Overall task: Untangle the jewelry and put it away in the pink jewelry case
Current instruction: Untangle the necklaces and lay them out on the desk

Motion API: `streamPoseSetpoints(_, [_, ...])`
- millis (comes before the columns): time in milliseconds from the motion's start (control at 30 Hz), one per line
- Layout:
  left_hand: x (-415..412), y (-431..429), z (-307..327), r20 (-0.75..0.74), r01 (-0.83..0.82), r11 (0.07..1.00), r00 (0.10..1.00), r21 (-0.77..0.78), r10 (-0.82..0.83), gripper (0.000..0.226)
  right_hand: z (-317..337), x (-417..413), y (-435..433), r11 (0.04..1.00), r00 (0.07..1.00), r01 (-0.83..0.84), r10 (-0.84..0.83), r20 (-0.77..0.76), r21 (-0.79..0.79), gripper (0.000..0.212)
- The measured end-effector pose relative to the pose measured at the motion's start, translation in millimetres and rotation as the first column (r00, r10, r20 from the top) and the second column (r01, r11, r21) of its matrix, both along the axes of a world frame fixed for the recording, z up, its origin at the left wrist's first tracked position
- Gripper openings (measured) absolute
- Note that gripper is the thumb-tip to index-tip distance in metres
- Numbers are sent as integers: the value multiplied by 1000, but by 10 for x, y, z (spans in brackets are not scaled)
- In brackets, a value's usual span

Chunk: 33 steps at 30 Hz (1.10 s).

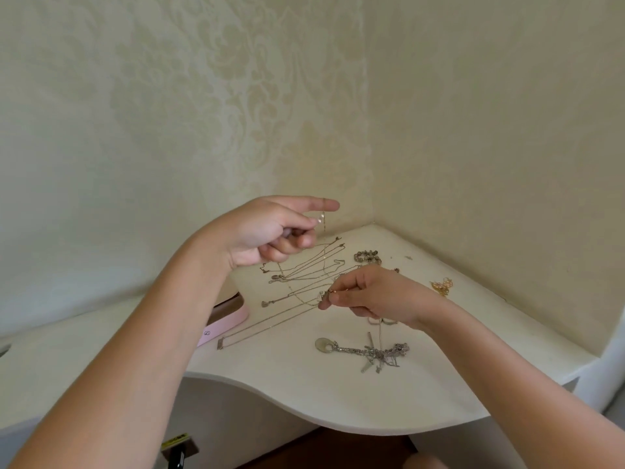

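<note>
My left hand (270, 231) is raised above the white table (304, 394), index finger straight, thumb and other fingers pinching a thin gold chain with a pearl (320, 219) that hangs down. My right hand (368, 294) is lower and pinches the other end of a chain with a small charm (329, 293). Several thin chains (304, 269) lie stretched side by side on the table between my hands. The pink jewelry case (226, 321) stands open at the left, mostly hidden behind my left forearm.
A silver tangle with a round pendant (365, 352) lies near the table's front. A bead bracelet (367, 256) sits at the back, gold earrings (441, 286) at the right. Walls close the corner behind. The curved table edge runs along the front.
</note>
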<state>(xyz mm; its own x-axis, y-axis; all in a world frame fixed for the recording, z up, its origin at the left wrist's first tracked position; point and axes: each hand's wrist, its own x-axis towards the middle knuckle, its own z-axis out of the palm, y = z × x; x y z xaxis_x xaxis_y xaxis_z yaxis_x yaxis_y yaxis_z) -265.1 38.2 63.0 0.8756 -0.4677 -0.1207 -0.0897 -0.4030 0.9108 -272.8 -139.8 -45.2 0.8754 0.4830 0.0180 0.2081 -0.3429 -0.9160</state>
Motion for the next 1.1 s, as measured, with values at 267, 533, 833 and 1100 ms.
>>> streamPoseSetpoints(267, [-35, -15, -110, 0, 20, 997, 1000, -69, -20, 43, -22, 20, -31, 986, 989, 129, -120, 87, -110, 14])
streamPoseSetpoints(533, [32, 263, -125, -25, -126, 957, 992, -261, 123, 46, -119, 22, -349, 978, 989, 145, -146, -9, 148, 14])
streamPoseSetpoints(833, [54, 328, -257, -45, -115, 973, 993, -202, 108, 47, -147, -21, -458, 906, 988, 152, -153, -29, 394, 17])
streamPoseSetpoints(1100, [78, 403, -189, -57, -155, 942, 988, -298, 145, 46, -147, -15, -512, 878, 986, 154, -168, -9, 453, 21])
